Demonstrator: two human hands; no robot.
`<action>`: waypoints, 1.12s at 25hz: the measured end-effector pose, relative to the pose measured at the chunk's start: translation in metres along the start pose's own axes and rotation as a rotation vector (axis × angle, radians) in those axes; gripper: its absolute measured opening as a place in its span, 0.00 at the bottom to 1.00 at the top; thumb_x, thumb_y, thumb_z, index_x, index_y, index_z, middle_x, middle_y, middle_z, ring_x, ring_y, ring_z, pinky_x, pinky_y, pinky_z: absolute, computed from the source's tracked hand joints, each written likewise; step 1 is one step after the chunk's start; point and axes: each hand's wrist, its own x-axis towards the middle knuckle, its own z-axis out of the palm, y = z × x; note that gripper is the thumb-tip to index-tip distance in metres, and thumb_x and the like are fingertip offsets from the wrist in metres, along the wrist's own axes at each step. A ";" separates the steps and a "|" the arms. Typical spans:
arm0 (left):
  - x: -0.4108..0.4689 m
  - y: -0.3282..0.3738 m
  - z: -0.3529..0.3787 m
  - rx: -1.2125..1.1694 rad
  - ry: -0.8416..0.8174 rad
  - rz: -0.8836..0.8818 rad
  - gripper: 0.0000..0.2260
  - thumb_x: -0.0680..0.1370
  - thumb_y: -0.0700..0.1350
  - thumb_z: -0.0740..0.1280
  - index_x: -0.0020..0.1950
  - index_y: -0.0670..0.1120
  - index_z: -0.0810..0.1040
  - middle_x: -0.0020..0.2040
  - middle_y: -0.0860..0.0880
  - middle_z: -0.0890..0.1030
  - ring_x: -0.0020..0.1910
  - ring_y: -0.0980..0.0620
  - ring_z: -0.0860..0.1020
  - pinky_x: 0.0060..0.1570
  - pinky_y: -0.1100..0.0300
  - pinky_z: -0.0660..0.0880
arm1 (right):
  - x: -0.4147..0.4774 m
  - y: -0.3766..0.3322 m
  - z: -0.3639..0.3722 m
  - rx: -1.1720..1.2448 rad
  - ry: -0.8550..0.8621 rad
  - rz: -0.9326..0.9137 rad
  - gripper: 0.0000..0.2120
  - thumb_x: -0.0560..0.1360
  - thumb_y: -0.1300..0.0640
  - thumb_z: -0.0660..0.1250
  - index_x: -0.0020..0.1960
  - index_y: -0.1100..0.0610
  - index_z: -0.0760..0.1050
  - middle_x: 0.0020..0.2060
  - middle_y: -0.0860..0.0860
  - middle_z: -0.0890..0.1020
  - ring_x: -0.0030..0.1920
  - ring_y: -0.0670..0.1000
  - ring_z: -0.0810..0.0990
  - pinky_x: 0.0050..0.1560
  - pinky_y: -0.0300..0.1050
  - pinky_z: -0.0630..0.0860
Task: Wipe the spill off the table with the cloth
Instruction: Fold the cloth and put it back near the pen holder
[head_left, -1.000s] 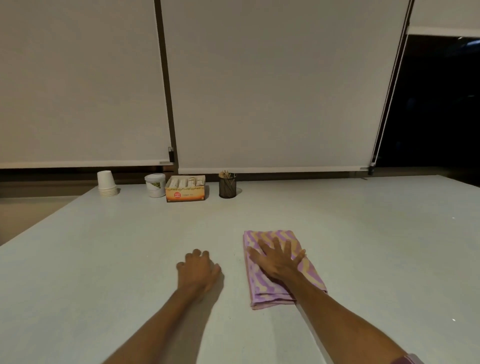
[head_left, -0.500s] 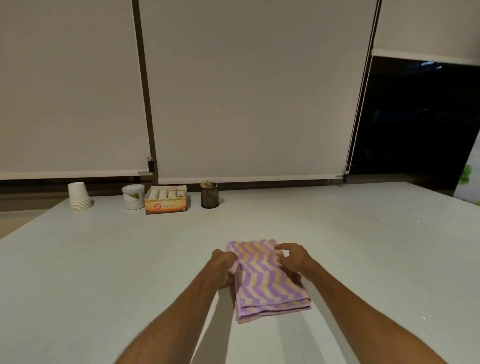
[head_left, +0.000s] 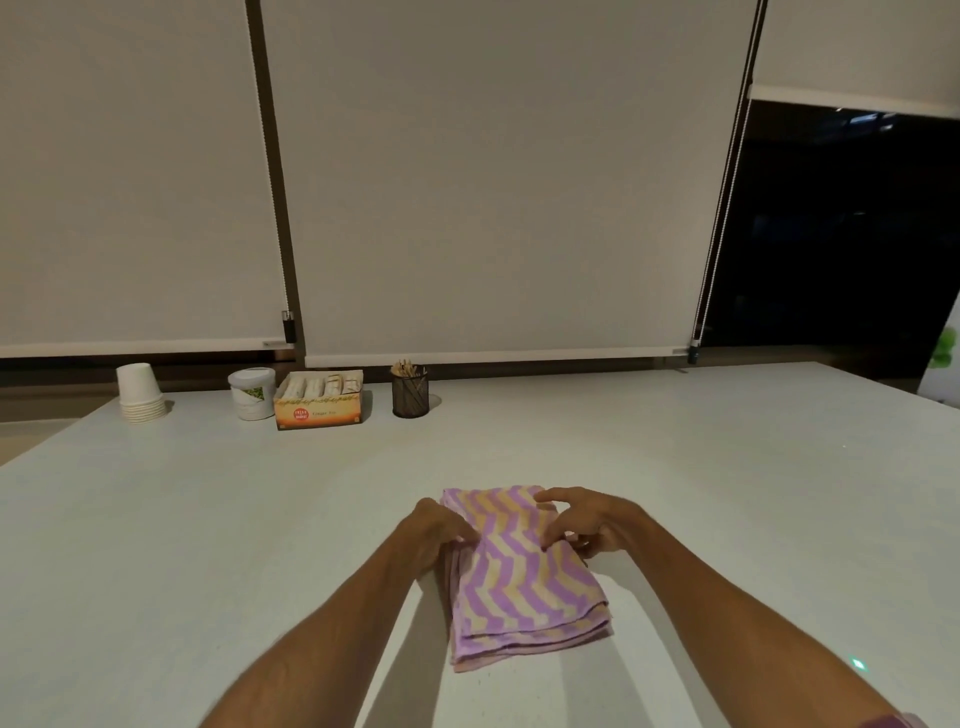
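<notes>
The cloth (head_left: 522, 574), a purple-and-yellow zigzag towel folded into a thick rectangle, lies flat on the pale table (head_left: 208, 519) just in front of the person; it looks soft, light and limp, so it would likely sag and unfold unless gripped through all layers at an edge. The left hand (head_left: 439, 530) pinches its left edge with curled fingers, while the right hand (head_left: 589, 522) rests loosely spread fingertips on its right side. No spill is visible; paper cups (head_left: 139, 393), a tub (head_left: 252, 393), a sachet box (head_left: 318, 400) and a mesh holder (head_left: 410, 393) stand well apart at the far edge.
</notes>
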 end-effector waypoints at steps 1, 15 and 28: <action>0.002 -0.002 0.005 0.094 0.068 0.045 0.16 0.72 0.39 0.74 0.56 0.35 0.75 0.49 0.41 0.78 0.51 0.44 0.79 0.50 0.54 0.77 | 0.002 0.000 -0.002 -0.003 -0.014 0.000 0.34 0.70 0.69 0.73 0.72 0.51 0.69 0.67 0.53 0.72 0.49 0.54 0.75 0.39 0.44 0.77; 0.011 -0.012 -0.006 0.018 -0.168 0.312 0.44 0.68 0.38 0.78 0.76 0.47 0.55 0.70 0.41 0.70 0.67 0.41 0.73 0.64 0.51 0.75 | 0.000 0.015 -0.013 -0.126 -0.104 -0.039 0.39 0.70 0.63 0.75 0.75 0.48 0.62 0.60 0.53 0.71 0.52 0.54 0.77 0.38 0.43 0.81; 0.024 0.034 -0.046 0.082 -0.290 0.332 0.35 0.70 0.36 0.76 0.74 0.46 0.68 0.55 0.50 0.75 0.50 0.50 0.79 0.40 0.60 0.81 | 0.012 -0.017 -0.050 0.046 -0.123 -0.229 0.39 0.68 0.67 0.76 0.74 0.49 0.65 0.65 0.48 0.69 0.59 0.55 0.76 0.45 0.46 0.83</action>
